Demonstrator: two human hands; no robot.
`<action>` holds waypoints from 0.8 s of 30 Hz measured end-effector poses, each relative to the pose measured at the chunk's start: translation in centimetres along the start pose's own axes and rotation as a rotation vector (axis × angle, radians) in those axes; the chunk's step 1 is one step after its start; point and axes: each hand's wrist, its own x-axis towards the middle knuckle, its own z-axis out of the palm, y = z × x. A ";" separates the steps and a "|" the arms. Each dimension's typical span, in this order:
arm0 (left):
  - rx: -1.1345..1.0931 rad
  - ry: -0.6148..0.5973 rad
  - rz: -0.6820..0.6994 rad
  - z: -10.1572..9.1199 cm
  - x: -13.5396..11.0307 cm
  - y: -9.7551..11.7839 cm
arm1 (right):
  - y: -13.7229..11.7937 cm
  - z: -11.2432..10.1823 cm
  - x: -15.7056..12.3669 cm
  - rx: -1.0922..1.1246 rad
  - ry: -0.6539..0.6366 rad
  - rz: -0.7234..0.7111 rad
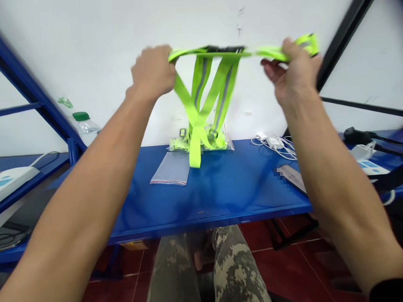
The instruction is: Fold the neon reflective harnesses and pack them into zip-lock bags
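Observation:
A neon-yellow reflective harness (196, 118) with grey stripes hangs in the air above the table, stretched between my two hands. My left hand (154, 71) is closed round one end of its belt. The other end, a looped strap, is pinched in my right hand (293, 68), blurred a little by motion. A black buckle (226, 49) sits along the top of the belt. The straps dangle below, crossing in a Y, and partly cover a bagged neon-yellow bundle (179, 144) at the table's back. A clear zip bag (171, 169) lies flat in front of that bundle.
On the blue table (235, 185), a phone (293, 176) and white cables (277, 144) lie to the right. A power strip (11, 182) is at far left, with a green-capped bottle (84, 122) near the blue frame. Another power strip (374, 166) is at right. A white wall stands behind.

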 end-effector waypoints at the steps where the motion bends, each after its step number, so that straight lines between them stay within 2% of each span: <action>1: 0.016 0.108 -0.028 -0.5 -0.5 0.1 | -0.6 -0.4 0.0 0.006 -0.042 -0.052; 2: 0.031 0.182 -0.026 -0.7 -1.5 0.1 | -0.6 -1.2 -0.5 -0.001 -0.041 -0.073; 3: 0.053 0.205 0.002 -0.4 -2.9 0.0 | -0.2 -2.2 -1.4 -0.026 -0.025 -0.065; 4: 0.072 0.152 0.026 0.4 -4.5 -0.2 | 0.9 -3.4 -2.7 -0.061 -0.009 -0.025; 6: 0.091 -0.092 0.033 3.1 -8.1 -0.7 | 4.0 -6.2 -5.9 -0.139 0.035 0.121; 9: 0.009 -0.554 0.038 7.6 -12.8 -1.4 | 9.1 -9.9 -10.7 -0.282 0.076 0.426; 11: -0.028 -0.769 0.046 9.5 -14.7 -1.3 | 11.4 -11.5 -13.0 -0.375 0.055 0.597; 12: -0.030 -0.853 0.035 9.9 -15.2 -0.9 | 12.1 -12.0 -13.8 -0.404 0.050 0.633; 13: -0.018 -0.883 0.036 10.1 -15.5 -0.2 | 12.5 -12.3 -14.5 -0.418 0.049 0.654; 15: 0.012 -0.787 0.077 10.0 -15.7 1.7 | 12.8 -12.6 -15.2 -0.409 0.005 0.673; 17: -0.017 -0.555 0.188 10.2 -15.7 4.1 | 12.7 -12.7 -15.5 -0.378 -0.076 0.693; 18: -0.085 -0.492 0.264 10.7 -15.8 5.2 | 12.7 -12.8 -15.6 -0.367 -0.109 0.698; 21: -0.286 -0.469 0.471 13.0 -16.4 7.4 | 12.8 -13.2 -15.8 -0.368 -0.096 0.668; 24: -0.351 -0.481 0.506 15.5 -17.3 7.6 | 12.9 -13.9 -16.1 -0.389 -0.034 0.613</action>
